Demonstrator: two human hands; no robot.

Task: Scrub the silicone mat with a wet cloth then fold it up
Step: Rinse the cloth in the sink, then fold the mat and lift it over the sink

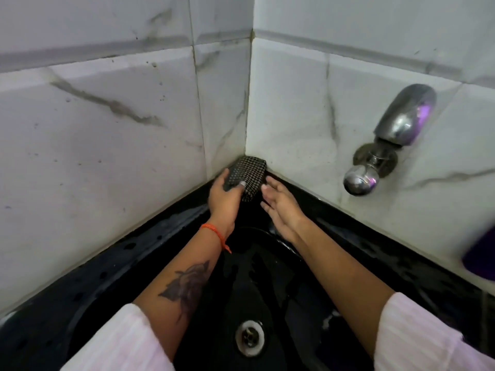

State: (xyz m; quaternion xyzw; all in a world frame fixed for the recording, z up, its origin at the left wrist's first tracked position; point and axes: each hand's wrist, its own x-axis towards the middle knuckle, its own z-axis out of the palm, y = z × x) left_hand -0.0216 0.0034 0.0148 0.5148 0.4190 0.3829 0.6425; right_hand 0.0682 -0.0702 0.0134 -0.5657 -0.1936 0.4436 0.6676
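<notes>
A folded black silicone mat (250, 174) with a pattern of small pale dots sits in the back corner of the black sink's ledge, against the tiled walls. My left hand (226, 195) grips its left side, thumb across the top. My right hand (280, 203) hovers just right of the mat with fingers straight and relaxed, holding nothing. No cloth is visible.
A black corner sink (88, 277) lies below, wet, with a metal drain (250, 337) near the bottom. A chrome tap (388, 137) projects from the right marble-tiled wall. A purple object (480, 255) is at the right edge.
</notes>
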